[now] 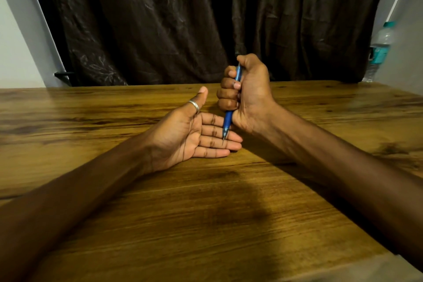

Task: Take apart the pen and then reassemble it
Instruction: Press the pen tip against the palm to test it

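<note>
Dark brown curtain (160,18) fills the back of my feed, hanging in heavy folds behind a wooden table (206,213) with a strong grain, and pale wall (18,57) shows at the sides. From my remote seat I see both bare forearms reach in from the bottom corners and meet near the middle of the tabletop. The right hand (247,94) is balled into a fist around the blue pen (228,119), all four fingers wrapped over the barrel and the thumb up top by the upper end, so the pen stands nearly upright with its point downward. Only the lower grip section and the metal tip (223,138) stick out below the fist (a thin strip of barrel also shows between the curled fingers and the palm), and the tip cone sits joined to the barrel. The left hand (183,137) lies just beside it, palm up, thumb raised, holding nothing. Its fingers (212,131) are straight, held together and pointed toward the right hand. A silver ring (194,105) sits on that thumb. The pen's tip hangs over those fingers; it seems to touch one, though from this angle I cannot tell whether a gap remains. At the far right corner, by the wall, a clear water bottle (378,50) with a teal cap and label stands upright, well apart from both hands.
</note>
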Available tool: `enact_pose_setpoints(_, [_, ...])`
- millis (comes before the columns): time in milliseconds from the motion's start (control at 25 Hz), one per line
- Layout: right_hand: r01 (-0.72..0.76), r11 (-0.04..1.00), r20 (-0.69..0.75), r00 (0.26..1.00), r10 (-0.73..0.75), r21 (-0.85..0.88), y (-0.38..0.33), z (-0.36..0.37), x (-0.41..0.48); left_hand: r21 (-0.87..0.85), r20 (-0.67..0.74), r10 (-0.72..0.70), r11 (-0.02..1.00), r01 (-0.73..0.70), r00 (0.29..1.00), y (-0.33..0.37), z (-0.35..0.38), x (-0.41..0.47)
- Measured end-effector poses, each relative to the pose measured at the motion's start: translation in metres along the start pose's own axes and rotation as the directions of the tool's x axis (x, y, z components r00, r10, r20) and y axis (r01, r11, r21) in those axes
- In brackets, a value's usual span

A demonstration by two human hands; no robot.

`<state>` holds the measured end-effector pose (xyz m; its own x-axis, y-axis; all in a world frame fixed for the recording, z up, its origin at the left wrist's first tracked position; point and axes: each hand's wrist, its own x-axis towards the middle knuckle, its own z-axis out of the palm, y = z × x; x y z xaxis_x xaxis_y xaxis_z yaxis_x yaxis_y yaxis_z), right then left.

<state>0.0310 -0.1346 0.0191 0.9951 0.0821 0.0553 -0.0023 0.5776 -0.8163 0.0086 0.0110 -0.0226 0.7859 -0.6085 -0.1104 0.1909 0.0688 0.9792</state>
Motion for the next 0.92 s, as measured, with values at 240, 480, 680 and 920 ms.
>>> enact_pose_setpoints(240, [-0.005,1.000,-0.021,1.000,0.004,-0.007,-0.001,0.000,0.000,0.026,-0.019,0.014,1.000,-0.013,1.000,0.001,0.006,-0.004])
enact_pose_setpoints(480, [-0.012,1.000,-0.006,1.000,0.012,0.000,-0.002,-0.001,0.001,0.056,-0.048,0.035,0.998,-0.032,0.998,0.001,0.010,-0.005])
enact_pose_setpoints(680, [-0.029,1.000,-0.016,0.999,0.029,0.008,-0.004,0.000,0.000,0.045,-0.033,0.032,0.999,-0.030,0.999,0.002,0.011,-0.007])
enact_pose_setpoints(920, [-0.027,0.999,-0.018,0.999,0.028,0.037,-0.013,0.000,0.002,0.133,-0.019,0.101,0.986,-0.098,0.995,-0.002,0.013,-0.006])
